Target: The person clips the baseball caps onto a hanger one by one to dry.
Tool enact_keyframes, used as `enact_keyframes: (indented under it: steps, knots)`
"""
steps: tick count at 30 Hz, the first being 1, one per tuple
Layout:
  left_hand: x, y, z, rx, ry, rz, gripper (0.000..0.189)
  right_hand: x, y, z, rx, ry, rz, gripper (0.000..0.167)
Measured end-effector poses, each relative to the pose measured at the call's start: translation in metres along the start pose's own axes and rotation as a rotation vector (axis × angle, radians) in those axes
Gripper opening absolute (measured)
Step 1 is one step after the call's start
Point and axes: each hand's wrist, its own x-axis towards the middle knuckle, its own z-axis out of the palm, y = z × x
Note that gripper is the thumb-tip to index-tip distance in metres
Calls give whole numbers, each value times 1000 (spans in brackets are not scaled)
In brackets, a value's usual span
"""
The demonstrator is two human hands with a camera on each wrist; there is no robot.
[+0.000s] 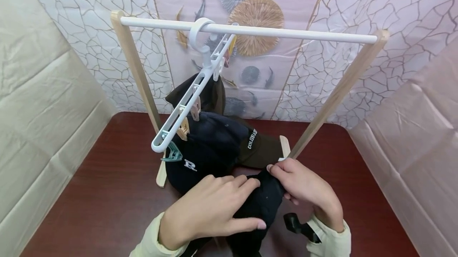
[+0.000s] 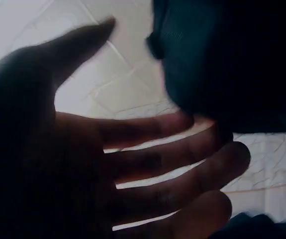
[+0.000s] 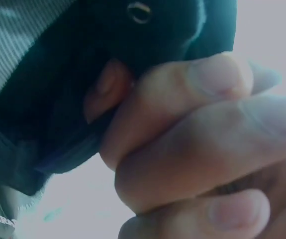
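Observation:
My right hand pinches the edge of a black cap low in front of the rack. In the right wrist view the thumb and fingers grip dark cloth with an eyelet. My left hand lies over the cap's left side, thumb spread and fingers loosely bent; in the left wrist view the fingertips are by the dark cloth. Behind them, a navy cap with a white letter hangs under a white hanger. A brown cap marked COLORADO is beyond it.
The hanger hooks onto a white rod between wooden posts. Beige and teal clips hang from it. Another brown cap is at its far end. A reddish-brown table lies below, with pale fabric walls around.

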Motion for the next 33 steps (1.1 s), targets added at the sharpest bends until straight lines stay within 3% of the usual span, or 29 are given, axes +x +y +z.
enact_keyframes:
  steps: [4, 10, 15, 20, 24, 30, 33]
  knots:
    - [7, -1, 13, 17, -50, -63, 80, 2, -1, 0, 15, 30, 6, 58]
    - [21, -8, 28, -36, -74, -51, 56, 3, 0, -1, 61, 47, -30, 57]
    - [23, -18, 31, -116, -37, -86, 42, 0, 0, 1, 116, 99, -76, 50]
    - [23, -25, 27, -220, -18, -128, 42, -9, -2, 2, 83, 226, -122, 38]
    - [21, -30, 22, -366, 14, -211, 38, -17, -5, 4, 52, 351, -157, 26]
    - [19, -32, 17, -482, 123, -353, 41, -26, -11, 9, -45, 590, -298, 28]
    - [21, -31, 18, -508, 171, -412, 35, -29, -15, 13, -102, 673, -388, 19]
